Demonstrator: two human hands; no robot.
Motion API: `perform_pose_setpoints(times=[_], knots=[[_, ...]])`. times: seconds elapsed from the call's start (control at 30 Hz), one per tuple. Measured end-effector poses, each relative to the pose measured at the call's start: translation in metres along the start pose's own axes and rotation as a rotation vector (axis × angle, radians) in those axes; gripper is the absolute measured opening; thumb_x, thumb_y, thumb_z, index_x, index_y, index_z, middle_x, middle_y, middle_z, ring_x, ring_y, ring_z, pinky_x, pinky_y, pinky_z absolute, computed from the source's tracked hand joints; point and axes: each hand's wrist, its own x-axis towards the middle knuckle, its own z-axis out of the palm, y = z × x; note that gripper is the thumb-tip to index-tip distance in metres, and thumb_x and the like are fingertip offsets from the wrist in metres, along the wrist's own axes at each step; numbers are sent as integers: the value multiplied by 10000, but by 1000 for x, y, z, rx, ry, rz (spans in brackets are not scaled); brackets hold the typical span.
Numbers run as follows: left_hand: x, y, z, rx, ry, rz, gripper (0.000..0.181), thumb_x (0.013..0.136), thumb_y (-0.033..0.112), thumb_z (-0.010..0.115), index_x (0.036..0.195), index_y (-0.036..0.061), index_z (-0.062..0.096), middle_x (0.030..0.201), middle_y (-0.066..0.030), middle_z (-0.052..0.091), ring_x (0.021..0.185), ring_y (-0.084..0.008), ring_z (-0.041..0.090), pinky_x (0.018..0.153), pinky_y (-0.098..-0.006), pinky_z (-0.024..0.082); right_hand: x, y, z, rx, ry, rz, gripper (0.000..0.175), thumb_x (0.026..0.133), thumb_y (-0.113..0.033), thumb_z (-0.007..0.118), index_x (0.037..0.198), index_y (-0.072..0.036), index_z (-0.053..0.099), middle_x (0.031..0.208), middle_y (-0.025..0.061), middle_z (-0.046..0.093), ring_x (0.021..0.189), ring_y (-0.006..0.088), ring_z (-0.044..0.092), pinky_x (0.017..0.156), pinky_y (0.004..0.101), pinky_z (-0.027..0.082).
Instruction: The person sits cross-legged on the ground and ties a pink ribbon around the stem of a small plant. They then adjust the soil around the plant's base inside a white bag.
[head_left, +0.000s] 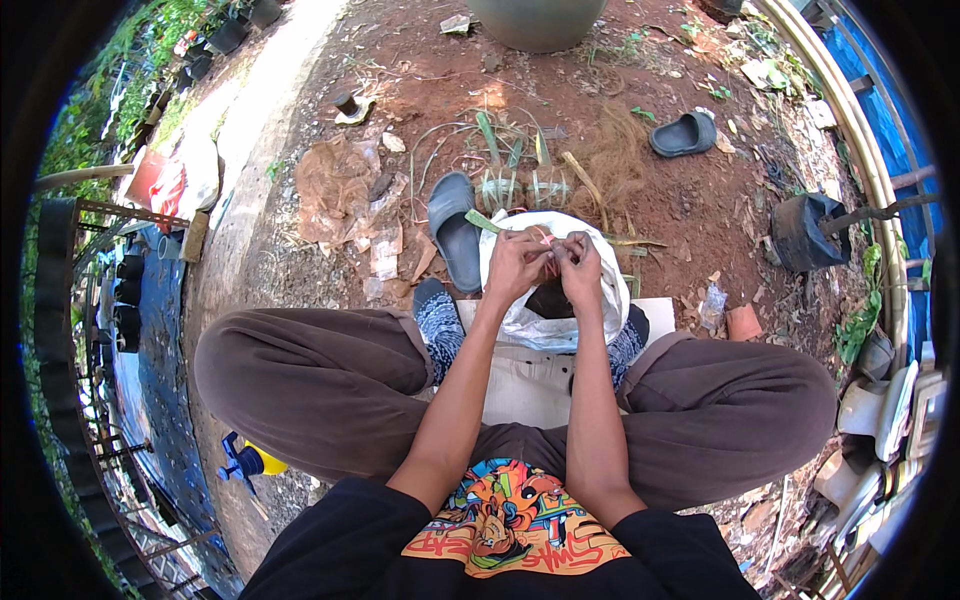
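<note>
Both hands meet over the mouth of a white woven sack (615, 304) that stands between my feet. My left hand (516, 264) and my right hand (580, 271) pinch a thin pink string (548, 240) at their fingertips. Below the fingers, inside the sack's rolled rim, lies something dark and round, mostly hidden by my hands. A green leaf strip (482, 220) sticks out beside my left hand, over the rim. Just beyond the sack, two bundles (498, 189) wrapped in pale green strips lie side by side on the soil.
A dark slide sandal (454, 240) lies left of the sack, another sandal (684, 135) farther right. Loose brown fibre (619, 150) and a stick (586, 184) lie beyond. A black planter bag (810, 232) stands right; a yellow-and-blue spray bottle (255, 459) is by my left knee.
</note>
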Motion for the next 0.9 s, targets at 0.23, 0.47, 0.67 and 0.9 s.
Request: perform_pose_setpoints(times=[0.23,0.47,0.67,0.9], knots=[[-4,5,1,26,104,-109,227,797,209,795,976,69,805,871,-117,713,913,-321,607,854,-416,491,-30,-5,6,-331,231,-98,178,903,-121,734,968,22,649,864,101,684,736,188,664,700,320,537],[-7,12,3,19,179,-199,211,813,207,778,977,77,804,898,-114,720,892,-343,638,835,-436,504,-42,9,15,-483,192,-231,183,873,-103,733,955,41,653,928,161,640,842,315,648,773,423,517],[-9,12,13,50,265,-224,213,823,235,782,967,81,804,871,-108,717,817,-318,629,773,-431,496,-23,6,10,-570,120,-148,222,898,-157,702,997,38,667,944,183,627,870,366,614,793,460,493],[-6,9,9,-73,246,-234,197,838,210,767,961,59,801,937,-129,739,866,-338,632,832,-423,493,-25,2,13,-646,155,-282,210,899,-134,703,1061,-1,699,958,165,661,880,347,631,803,442,505]])
